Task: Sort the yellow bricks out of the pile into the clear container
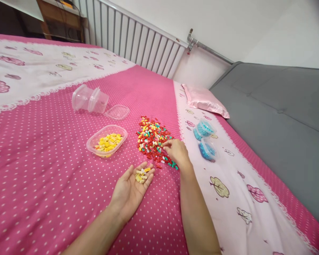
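Observation:
My left hand [131, 191] lies palm up with its fingers loosely extended, carrying a small heap of yellow and pale toy building bricks [141, 176]. Close to it is a loose pile of mixed bricks [151, 138] in red, yellow, white and green, spread on the bed. At the right side of that pile, my right hand [177, 152] reaches in with thumb and fingertips drawn together in a pinch. What lies between those fingertips is too small to make out. Left of the pile stands a clear plastic tub [91, 150] with yellow bricks [109, 142] inside.
Two nested clear tubs [81, 97] lie on their side, beside a clear lid [118, 112]. Tubs of blue bricks [203, 128] sit on the right. Farther off are a pink pillow [204, 100], a grey headboard [279, 117] and a white radiator [138, 39].

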The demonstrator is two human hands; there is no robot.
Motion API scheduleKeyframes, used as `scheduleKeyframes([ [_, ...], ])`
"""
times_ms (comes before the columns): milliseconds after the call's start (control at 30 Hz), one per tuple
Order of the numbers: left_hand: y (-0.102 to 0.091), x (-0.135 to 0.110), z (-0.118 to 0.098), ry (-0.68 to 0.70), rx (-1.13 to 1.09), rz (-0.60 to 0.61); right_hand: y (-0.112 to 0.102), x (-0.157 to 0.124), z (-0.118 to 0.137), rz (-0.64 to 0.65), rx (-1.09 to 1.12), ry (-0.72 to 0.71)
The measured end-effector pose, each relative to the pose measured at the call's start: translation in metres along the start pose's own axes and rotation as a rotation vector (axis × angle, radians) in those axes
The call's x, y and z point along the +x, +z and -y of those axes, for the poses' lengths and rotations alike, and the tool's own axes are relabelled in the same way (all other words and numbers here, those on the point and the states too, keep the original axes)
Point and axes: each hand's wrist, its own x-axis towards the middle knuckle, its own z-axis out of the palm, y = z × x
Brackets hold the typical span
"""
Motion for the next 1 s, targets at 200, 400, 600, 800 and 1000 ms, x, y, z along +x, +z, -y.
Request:
scheduleKeyframes([
  [200, 0.000, 0.000, 0.000, 0.001, 0.002, 0.005, 0.018, 0.010, -0.003, 0.114, -0.070, 0.029],
  [400, -0.001, 0.001, 0.000, 0.002, 0.004, 0.004, 0.016, 0.010, -0.006, 0.155, -0.046, -0.009],
  [600, 0.001, -0.001, 0.000, -0.001, 0.000, 0.006, 0.021, 0.013, -0.016, 0.138, 0.058, -0.067],
  [800, 0.001, 0.000, 0.000, 0.006, -0.006, 0.008, 0.022, 0.014, -0.016, 0.191, 0.024, -0.094],
  [1000, 0.000, 0.000, 0.000, 0.005, 0.002, 0.010, 0.020, 0.011, -0.014, 0.152, 0.037, -0.098],
])
